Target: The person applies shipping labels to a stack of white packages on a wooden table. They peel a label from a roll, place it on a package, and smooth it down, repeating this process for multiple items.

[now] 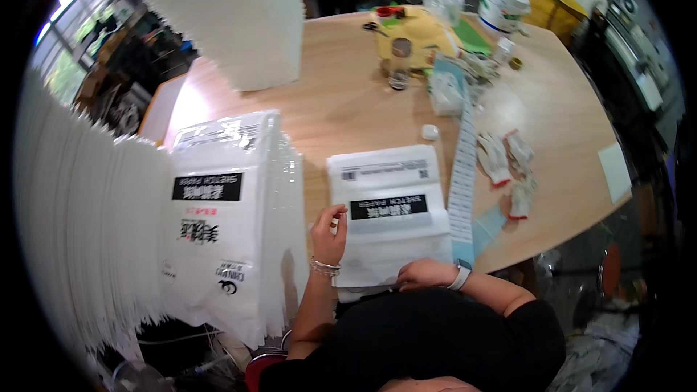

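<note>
White printed plastic bag (396, 243) is laid flat, rest prob. pending; L hand (330, 241) loosely curled, seemingly empty, R hand (427, 274) at near edge, can't tell grip.

I saw a white bag (392, 247) lying flat, slightly askew, at the near edge of the table (334, 109). A black band (389, 207) crossed it, lettering upside down, with two small dark code marks near its far corners. Its plastic looked lightly wrinkled.
</note>
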The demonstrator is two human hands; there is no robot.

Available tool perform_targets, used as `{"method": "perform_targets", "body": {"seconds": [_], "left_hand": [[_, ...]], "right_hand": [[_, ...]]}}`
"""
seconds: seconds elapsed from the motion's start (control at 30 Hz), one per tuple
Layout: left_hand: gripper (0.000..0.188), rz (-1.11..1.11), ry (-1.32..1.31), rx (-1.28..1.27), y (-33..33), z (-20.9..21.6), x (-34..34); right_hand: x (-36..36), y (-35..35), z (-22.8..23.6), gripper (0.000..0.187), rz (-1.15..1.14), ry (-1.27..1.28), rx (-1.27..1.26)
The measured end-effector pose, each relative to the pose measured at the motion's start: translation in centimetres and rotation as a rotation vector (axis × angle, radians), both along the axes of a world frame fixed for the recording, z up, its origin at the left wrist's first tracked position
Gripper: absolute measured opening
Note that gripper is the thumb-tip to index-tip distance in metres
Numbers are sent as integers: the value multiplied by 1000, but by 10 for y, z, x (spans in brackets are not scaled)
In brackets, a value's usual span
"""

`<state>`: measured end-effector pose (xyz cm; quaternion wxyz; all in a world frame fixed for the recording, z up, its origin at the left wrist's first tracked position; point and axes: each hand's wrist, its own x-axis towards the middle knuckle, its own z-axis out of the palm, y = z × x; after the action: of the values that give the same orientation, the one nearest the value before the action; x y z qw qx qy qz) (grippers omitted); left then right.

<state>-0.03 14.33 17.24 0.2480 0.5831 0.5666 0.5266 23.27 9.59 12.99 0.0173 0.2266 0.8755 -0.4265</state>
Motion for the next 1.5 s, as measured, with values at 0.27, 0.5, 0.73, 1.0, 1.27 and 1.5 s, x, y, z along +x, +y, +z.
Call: {"method": "perform_targets", "body": {"seconds": [0.27,0.5,0.73,1.0,1.27,1.5], "left_hand": [[21,-516,-126,-442,-3,-57,67],[28,-794,-318,-820,10,-82,142],[30,-781,-731,-1421,56,-79,199],[23,-724,-587,-1272,50,-102,217],[31,-707,-209,-624,46,-110,193],[17,29,561,-15,85,-117,20]], "right_hand": [[161,-5,-53,15,-1424,-127,-360],[159,-7,-50,22,-1488,588,-457],[169,6,-16,20,-1377,464,-155],[155,-3,0,11,-1482,261,75],[83,47,63,10,-1262,430,352],[-33,161,-19,12,-1138,588,-82]]}}
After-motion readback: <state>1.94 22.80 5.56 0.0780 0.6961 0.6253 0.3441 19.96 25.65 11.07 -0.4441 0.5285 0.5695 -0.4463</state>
